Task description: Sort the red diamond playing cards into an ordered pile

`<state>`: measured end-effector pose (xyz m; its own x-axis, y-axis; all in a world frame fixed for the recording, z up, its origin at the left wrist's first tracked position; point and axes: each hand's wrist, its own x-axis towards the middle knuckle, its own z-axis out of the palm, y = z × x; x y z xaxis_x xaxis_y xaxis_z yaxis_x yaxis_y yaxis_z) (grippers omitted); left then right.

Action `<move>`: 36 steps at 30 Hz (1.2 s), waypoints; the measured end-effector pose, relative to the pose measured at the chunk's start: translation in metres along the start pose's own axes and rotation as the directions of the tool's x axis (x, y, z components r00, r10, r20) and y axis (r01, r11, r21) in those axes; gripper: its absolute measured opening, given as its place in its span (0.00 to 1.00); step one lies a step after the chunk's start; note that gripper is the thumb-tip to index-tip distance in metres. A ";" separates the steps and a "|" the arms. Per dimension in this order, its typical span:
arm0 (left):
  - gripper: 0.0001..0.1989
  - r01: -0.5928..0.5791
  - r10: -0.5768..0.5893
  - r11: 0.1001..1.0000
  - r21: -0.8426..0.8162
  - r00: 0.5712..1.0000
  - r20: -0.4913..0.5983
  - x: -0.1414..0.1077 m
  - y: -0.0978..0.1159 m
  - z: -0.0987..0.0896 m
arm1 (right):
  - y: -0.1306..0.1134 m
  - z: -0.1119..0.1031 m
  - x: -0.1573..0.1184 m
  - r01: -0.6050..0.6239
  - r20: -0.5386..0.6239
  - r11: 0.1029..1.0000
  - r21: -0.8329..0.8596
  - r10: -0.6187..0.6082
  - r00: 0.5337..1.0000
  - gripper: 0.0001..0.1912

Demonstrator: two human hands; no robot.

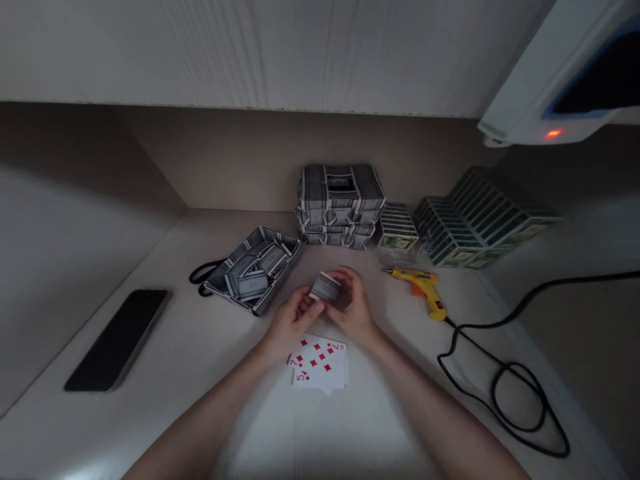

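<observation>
A small patterned card piece (325, 287), grey and white, is held between both hands at the middle of the table. My left hand (296, 316) has its fingers closed on the piece's left and lower side. My right hand (353, 305) grips it from the right, with fingers curled over its upper edge. Just below the hands lie loose playing cards (320, 363), face up, with red diamonds showing. To the left, an open tray made of cards (257, 310) contains more patterned pieces (255, 283).
Black scissor handles (203, 272) poke out beside the tray; a phone (117, 340) lies further left. Stacked card boxes (341, 203) stand behind. At the right are a yellow glue gun (423, 287), its black cable (493, 397), and boxed card packs (480, 220).
</observation>
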<state>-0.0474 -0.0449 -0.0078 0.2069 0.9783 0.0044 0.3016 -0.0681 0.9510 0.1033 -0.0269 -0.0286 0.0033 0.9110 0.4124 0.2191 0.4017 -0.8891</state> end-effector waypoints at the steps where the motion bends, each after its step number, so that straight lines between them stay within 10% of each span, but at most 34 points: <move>1: 0.18 0.017 -0.020 0.999 -0.041 0.998 -0.064 0.001 -0.001 0.001 | -0.003 0.002 -0.002 0.022 0.027 1.000 0.017 -0.022 0.999 0.34; 6: 0.12 0.075 -0.143 0.937 -0.342 0.974 -0.177 0.006 0.006 -0.005 | -0.009 0.004 -0.004 0.010 0.007 0.997 0.075 -0.010 1.000 0.37; 10: 0.10 0.115 -0.280 0.577 -0.809 0.958 -0.064 0.005 0.016 -0.014 | -0.007 -0.002 0.003 -0.162 -0.094 0.960 0.230 0.188 0.978 0.23; 13: 0.12 0.125 -0.250 0.469 -0.874 0.968 0.005 0.004 0.019 -0.016 | -0.006 -0.004 0.006 -0.242 -0.117 0.915 0.324 0.293 0.949 0.18; 17: 0.19 0.154 -0.145 0.738 -0.657 0.987 0.069 0.002 0.017 -0.013 | -0.005 -0.003 0.007 -0.285 -0.130 0.911 0.297 0.335 0.933 0.16; 21: 0.23 -0.070 0.074 0.997 -0.024 0.942 0.328 -0.004 0.019 -0.014 | 0.000 -0.003 0.008 -0.308 -0.155 0.915 0.261 0.355 0.922 0.14; 23: 0.35 -0.266 0.128 0.941 0.207 0.849 0.512 -0.009 0.021 -0.015 | 0.002 -0.002 0.008 -0.309 -0.145 0.909 0.281 0.358 0.922 0.14; 26: 0.44 -0.357 0.089 0.842 0.404 0.831 0.549 -0.015 0.022 -0.015 | 0.003 -0.002 0.008 -0.313 -0.129 0.903 0.295 0.362 0.923 0.15; 36: 0.33 -0.294 0.232 0.774 0.561 0.956 0.182 0.002 -0.002 -0.005 | 0.005 -0.002 0.008 -0.314 -0.179 0.932 0.180 0.344 0.922 0.12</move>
<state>-0.0524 -0.0417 -0.0082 0.4366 0.8837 0.1687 0.6945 -0.4503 0.5612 0.1070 -0.0181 -0.0298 0.2532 0.9612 0.1093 0.0280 0.1057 -0.9940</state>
